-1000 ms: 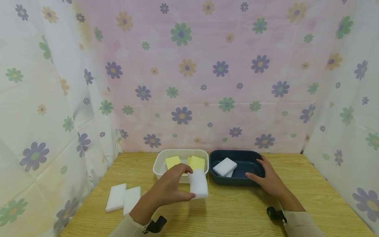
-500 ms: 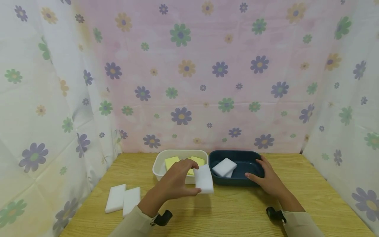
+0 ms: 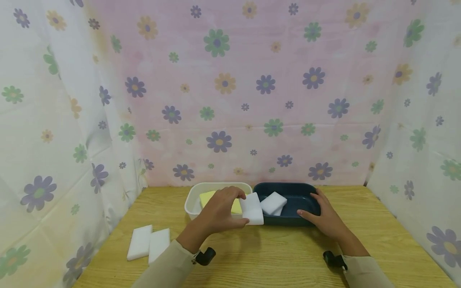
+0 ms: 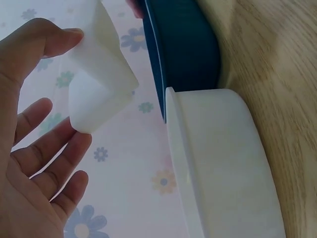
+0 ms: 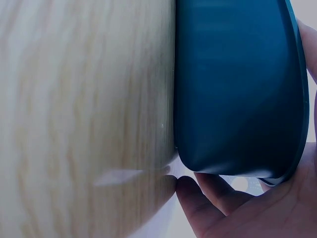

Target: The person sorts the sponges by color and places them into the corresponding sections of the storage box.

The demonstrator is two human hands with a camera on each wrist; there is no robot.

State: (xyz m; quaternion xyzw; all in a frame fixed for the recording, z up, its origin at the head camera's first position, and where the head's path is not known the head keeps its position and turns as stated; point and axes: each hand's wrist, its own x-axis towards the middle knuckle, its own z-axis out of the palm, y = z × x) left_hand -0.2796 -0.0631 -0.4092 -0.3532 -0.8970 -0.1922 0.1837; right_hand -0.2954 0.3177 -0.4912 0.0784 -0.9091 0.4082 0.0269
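One white block (image 4: 99, 74) is pinched between the left fingers (image 4: 74, 151).

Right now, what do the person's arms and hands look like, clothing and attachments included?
The left sleeve and right sleeve are plain beige. A black, bent device sits by each wrist. The left hand and right hand are ungloved.

Soft, diffuse light is spread across the head view, with a faint shadow cast on the yellow wood-grain bench (image 3: 288, 256) at lower centre. In the right wrist view, the bench is blurred at left, and the dark-blue plastic bin (image 5: 237, 99) is dimly lit.
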